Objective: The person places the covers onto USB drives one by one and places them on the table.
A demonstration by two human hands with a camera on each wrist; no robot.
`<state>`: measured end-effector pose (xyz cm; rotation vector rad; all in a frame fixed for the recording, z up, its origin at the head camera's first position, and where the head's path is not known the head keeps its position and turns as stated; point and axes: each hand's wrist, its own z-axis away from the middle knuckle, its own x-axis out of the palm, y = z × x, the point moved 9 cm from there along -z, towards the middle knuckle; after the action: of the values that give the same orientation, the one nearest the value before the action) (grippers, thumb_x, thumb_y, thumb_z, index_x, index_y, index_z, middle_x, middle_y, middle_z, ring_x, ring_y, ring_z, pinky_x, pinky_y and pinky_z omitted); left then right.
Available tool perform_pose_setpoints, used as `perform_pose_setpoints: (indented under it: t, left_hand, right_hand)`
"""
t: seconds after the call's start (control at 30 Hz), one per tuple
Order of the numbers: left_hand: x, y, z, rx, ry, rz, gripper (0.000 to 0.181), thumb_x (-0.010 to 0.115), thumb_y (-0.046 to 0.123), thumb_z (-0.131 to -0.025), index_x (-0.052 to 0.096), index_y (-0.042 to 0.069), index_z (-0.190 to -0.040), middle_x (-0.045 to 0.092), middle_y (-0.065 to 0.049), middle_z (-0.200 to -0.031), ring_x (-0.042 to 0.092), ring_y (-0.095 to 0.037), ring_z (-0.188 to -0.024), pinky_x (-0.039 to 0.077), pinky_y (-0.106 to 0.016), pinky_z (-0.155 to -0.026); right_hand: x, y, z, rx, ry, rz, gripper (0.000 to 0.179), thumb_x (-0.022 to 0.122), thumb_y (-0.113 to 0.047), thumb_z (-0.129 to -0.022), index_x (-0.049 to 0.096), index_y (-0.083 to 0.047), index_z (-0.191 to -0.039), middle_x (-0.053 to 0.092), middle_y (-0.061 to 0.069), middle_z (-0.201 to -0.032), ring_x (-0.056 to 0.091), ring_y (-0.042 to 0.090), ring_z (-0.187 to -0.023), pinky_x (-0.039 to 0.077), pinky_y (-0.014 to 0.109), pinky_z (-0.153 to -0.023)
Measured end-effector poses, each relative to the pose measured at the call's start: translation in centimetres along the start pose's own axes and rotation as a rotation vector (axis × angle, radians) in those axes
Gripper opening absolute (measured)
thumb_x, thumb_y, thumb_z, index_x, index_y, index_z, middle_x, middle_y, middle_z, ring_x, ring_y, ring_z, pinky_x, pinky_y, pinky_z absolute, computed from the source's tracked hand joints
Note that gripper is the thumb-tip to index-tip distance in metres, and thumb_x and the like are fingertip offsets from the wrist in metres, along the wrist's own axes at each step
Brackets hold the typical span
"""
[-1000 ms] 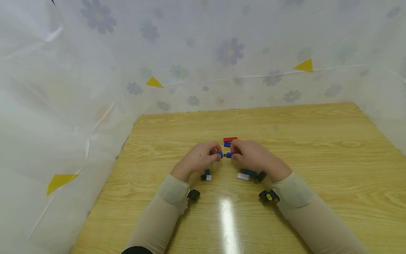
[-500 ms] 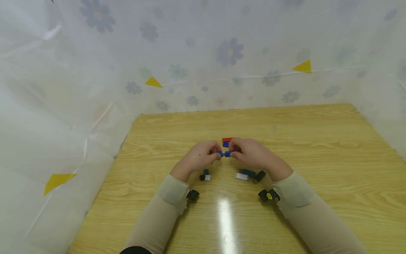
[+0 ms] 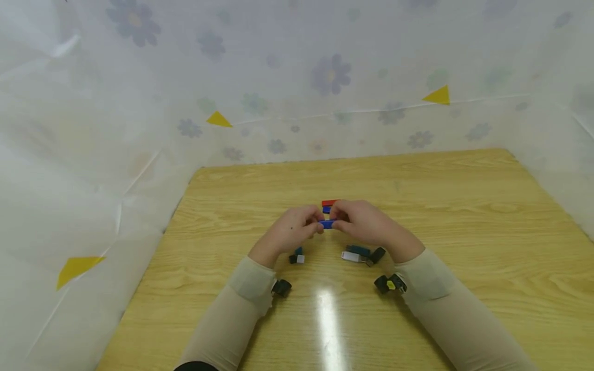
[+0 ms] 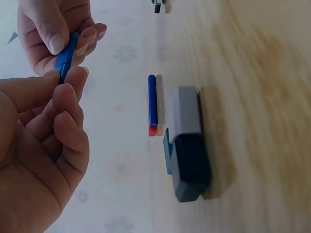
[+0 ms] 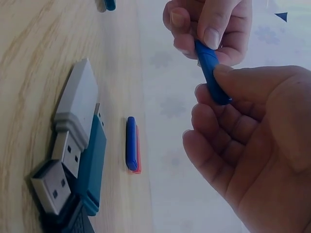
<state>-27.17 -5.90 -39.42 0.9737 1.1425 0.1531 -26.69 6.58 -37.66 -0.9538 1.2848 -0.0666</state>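
Blue stick halves (image 3: pixel 327 224) are now brought together, pinched by left hand (image 3: pixel 291 228) and right hand (image 3: pixel 364 222), apparently for alignment.

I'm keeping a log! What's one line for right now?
left hand: pinches blue stick | right hand: pinches its other end | blue stick: looks closed | table: white stick, teal stick
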Motion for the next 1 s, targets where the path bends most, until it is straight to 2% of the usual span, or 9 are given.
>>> perform_pose_setpoints:
  t: [0.2,0.47,0.7,0.9,1.0]
  left_hand:
    - [0.3,0.3,-0.1,0.013,0.001,0.004,0.006,0.056,0.021,-0.106,0.062,0.018,-0.106,0.072,-0.005,-0.098,0.06,-0.018,-0.073,0.049,-0.033,-0.06]
    - [0.4,-0.2,0.0,-0.023,-0.009,0.038,0.007,0.054,0.018,-0.107,0.061,0.018,-0.106,0.072,-0.006,-0.099,0.061,-0.02,-0.074,0.05,-0.034,-0.062]
    - [0.2,-0.2,0.2,-0.033,-0.03,0.106,0.009,0.051,0.017,-0.108,0.061,0.017,-0.107,0.072,-0.009,-0.101,0.065,-0.032,-0.08,0.052,-0.038,-0.065]
    - [0.2,0.3,0.2,-0.024,-0.031,0.092,0.01,0.05,0.015,-0.108,0.06,0.017,-0.106,0.071,-0.01,-0.099,0.066,-0.033,-0.08,0.052,-0.036,-0.064]
    - [0.0,0.7,0.2,-0.028,-0.022,0.145,0.008,0.052,0.016,-0.108,0.06,0.015,-0.106,0.071,-0.013,-0.098,0.065,-0.037,-0.079,0.05,-0.036,-0.062]
  right_hand:
    - [0.0,0.3,0.1,0.011,-0.005,-0.02,0.004,0.063,-0.013,-0.102,0.062,-0.013,-0.105,0.068,0.005,-0.092,0.057,0.015,-0.073,0.049,0.035,-0.068]
    - [0.4,0.1,0.0,0.012,-0.014,-0.036,0.005,0.064,-0.015,-0.102,0.063,-0.012,-0.105,0.067,0.002,-0.092,0.057,0.016,-0.073,0.05,0.035,-0.068]
    - [0.4,0.0,-0.1,0.01,-0.01,-0.085,0.004,0.064,-0.015,-0.102,0.063,-0.012,-0.104,0.068,0.003,-0.093,0.059,0.016,-0.076,0.051,0.036,-0.07]
    - [0.3,0.0,-0.1,0.021,-0.004,-0.081,0.004,0.066,-0.016,-0.101,0.064,-0.013,-0.103,0.067,0.001,-0.093,0.058,0.016,-0.076,0.05,0.035,-0.07]
    - [-0.1,0.0,0.0,0.038,0.007,-0.124,0.003,0.065,-0.017,-0.102,0.065,-0.014,-0.103,0.068,0.004,-0.094,0.057,0.018,-0.075,0.049,0.036,-0.068]
